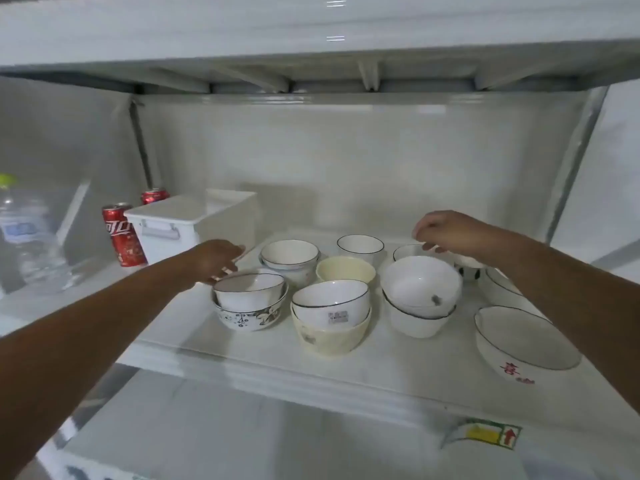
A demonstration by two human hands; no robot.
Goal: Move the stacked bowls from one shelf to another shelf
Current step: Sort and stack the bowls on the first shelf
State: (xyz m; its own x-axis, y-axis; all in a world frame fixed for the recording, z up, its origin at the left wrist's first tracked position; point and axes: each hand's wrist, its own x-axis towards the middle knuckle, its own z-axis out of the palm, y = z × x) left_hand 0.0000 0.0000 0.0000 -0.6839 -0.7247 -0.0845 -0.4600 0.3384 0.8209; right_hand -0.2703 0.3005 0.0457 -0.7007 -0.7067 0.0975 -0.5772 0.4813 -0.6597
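Where the two bare arms reach in, there is a white shelf (263, 362) set inside a pale, glossy cabinet, a fridge by the look of it, with a ribbed white shelf overhead and a yellow and red sticker (485, 436) on the lower front edge. At the far left stands a clear water bottle (24, 237) with a green cap. Beside it are two red cans (122, 235), one behind the other, and just right of them a white lidded box (169, 225) with a grey latch.

The stacked bowls (330, 315) crowd the middle and right of this shelf. Nearest the front, a white bowl with a thin dark rim and a small label sits tilted inside a cream one. To its left, a white bowl rests in a bowl with a blue and brown flower pattern (249, 304). To the right is a plain white stack (420, 294) with a dark speck inside the top bowl. Behind them are another dark-rimmed stack, a single cream bowl (345, 269) and a single white cup-like bowl. At the far right lies a wide shallow bowl (526, 341) with red characters on its side.

The left hand (216, 259) has its fingers loosely extended, the tips at the back rim of the flower-patterned stack; they curl round nothing that I can see. The right hand (446, 232) is held over the back right bowls with fingers bent downward near a rim; whether it grips that bowl I cannot tell.
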